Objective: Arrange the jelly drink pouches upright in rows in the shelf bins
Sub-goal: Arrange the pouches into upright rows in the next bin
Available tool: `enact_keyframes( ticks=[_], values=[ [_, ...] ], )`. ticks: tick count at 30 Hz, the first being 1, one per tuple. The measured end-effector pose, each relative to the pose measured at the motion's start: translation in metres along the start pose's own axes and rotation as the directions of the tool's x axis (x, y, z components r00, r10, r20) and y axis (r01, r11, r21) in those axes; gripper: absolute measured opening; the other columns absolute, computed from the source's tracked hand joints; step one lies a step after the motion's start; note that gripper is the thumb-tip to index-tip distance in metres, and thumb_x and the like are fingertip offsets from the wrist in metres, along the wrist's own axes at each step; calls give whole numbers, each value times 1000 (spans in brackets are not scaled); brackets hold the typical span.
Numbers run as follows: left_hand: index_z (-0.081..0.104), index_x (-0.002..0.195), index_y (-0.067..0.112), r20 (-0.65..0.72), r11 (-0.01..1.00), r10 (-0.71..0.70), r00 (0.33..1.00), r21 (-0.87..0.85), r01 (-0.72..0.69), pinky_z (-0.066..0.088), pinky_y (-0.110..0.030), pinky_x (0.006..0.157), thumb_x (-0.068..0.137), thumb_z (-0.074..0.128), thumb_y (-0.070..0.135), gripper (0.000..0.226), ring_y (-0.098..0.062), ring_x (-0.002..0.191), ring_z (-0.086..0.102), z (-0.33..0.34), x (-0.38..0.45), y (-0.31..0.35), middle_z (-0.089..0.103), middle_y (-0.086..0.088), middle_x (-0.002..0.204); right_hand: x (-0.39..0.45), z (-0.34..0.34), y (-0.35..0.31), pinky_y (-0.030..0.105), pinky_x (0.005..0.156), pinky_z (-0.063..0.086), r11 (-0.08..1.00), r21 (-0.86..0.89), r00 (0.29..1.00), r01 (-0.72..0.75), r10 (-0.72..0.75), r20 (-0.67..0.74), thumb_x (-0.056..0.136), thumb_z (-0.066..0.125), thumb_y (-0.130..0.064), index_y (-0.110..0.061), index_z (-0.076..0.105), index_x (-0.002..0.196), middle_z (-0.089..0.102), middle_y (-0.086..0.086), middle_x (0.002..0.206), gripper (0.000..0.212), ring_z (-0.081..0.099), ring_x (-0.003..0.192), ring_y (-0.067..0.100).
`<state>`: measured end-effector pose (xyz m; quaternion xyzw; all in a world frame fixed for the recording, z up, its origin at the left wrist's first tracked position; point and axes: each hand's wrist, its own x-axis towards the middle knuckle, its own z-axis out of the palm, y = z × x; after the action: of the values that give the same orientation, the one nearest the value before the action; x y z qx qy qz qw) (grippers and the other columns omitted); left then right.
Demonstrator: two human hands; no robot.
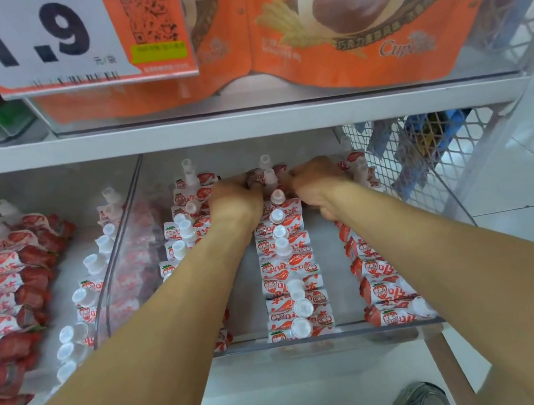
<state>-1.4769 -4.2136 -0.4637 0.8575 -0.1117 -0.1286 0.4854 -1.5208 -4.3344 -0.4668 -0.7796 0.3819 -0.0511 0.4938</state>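
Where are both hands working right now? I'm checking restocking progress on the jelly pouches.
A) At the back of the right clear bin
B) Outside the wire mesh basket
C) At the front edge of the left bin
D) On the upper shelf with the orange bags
A: the left hand and right hand both reach among pouches at the back of the right clear bin, beneath the upper shelf.

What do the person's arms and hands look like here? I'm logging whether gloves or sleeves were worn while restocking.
Both arms are bare from the bottom edge of the frame to the wrists: no sleeves show. The left hand and right hand wear no gloves. No watch or bracelet is visible on either wrist. The fingers are mostly hidden among the pouches, so rings cannot be ruled out.
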Motion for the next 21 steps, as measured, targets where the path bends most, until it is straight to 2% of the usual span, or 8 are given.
enact_keyframes(
  ticks=[2, 4, 7, 9, 12, 17, 19, 21],
  values=[
    [70, 105, 4, 2, 999, 10, 1000, 32, -10, 55, -45, 85, 94, 55, 15, 22, -31, 91, 68, 1, -1, -1, 72, -17, 102, 0, 1, 0, 29, 67, 58, 1000, -6, 1000, -27, 27, -1, 94, 66, -33, -4, 71, 95, 74, 10, 92, 29, 71, 84, 24],
    [70, 105, 6, 7, 998, 21, 1000, 59, -21, 55, -43, 85, 93, 55, 14, 21, -30, 91, 68, 1, -1, -1, 72, -14, 102, -3, 3, -2, 42, 80, 62, 998, 20, 998, -60, 60, 12, 92, 69, -30, -5, 71, 95, 75, 11, 92, 26, 73, 86, 27],
    [69, 109, 8, 25, 999, 10, 1000, 48, -11, 55, -42, 87, 94, 54, 14, 22, -30, 94, 67, 0, -1, -2, 71, -14, 106, -3, 5, -5, 52, 78, 61, 992, 65, 994, -107, 105, 44, 92, 68, -27, -4, 69, 96, 75, 14, 92, 24, 74, 89, 33],
    [67, 115, 8, 26, 1000, -8, 1000, 22, 8, 54, -42, 89, 94, 53, 12, 25, -30, 98, 66, 0, -1, -2, 70, -14, 110, -5, 7, -8, 38, 70, 62, 996, 18, 995, -93, 93, 20, 95, 63, -22, -2, 67, 98, 73, 14, 94, 21, 72, 85, 30],
    [64, 121, 11, 73, 998, -56, 996, -33, 59, 56, -43, 88, 93, 52, 9, 30, -30, 97, 67, 1, 2, -2, 70, -14, 112, -13, 12, -6, 25, 54, 45, 999, -27, 999, -31, 31, -35, 99, 53, -23, -1, 68, 98, 71, 13, 94, 26, 67, 79, 23],
    [62, 117, 12, 230, 961, -168, 959, -179, 211, 57, -49, 83, 98, 40, 10, 30, -28, 92, 69, -3, 4, 0, 70, -15, 107, -19, 10, -3, 34, 81, 52, 989, 125, 991, -80, 66, 115, 105, 37, -20, -3, 62, 110, 69, 12, 108, 31, 66, 98, 26],
    [61, 114, 11, 271, 947, -169, 948, -221, 232, 56, -51, 85, 100, 36, 10, 29, -32, 94, 69, -5, -5, 5, 71, -15, 104, -19, 8, -3, 42, 101, 51, 982, 163, 985, -98, 72, 155, 104, 36, -20, -6, 63, 111, 69, 14, 113, 30, 65, 110, 29],
    [59, 113, 11, 301, 947, -144, 943, -235, 220, 56, -49, 88, 100, 36, 10, 27, -31, 96, 69, -7, -12, 8, 70, -14, 105, -19, 8, -1, 45, 107, 46, 982, 154, 979, -110, 79, 190, 104, 35, -23, -10, 61, 118, 68, 11, 119, 32, 62, 114, 27]
  ],
)
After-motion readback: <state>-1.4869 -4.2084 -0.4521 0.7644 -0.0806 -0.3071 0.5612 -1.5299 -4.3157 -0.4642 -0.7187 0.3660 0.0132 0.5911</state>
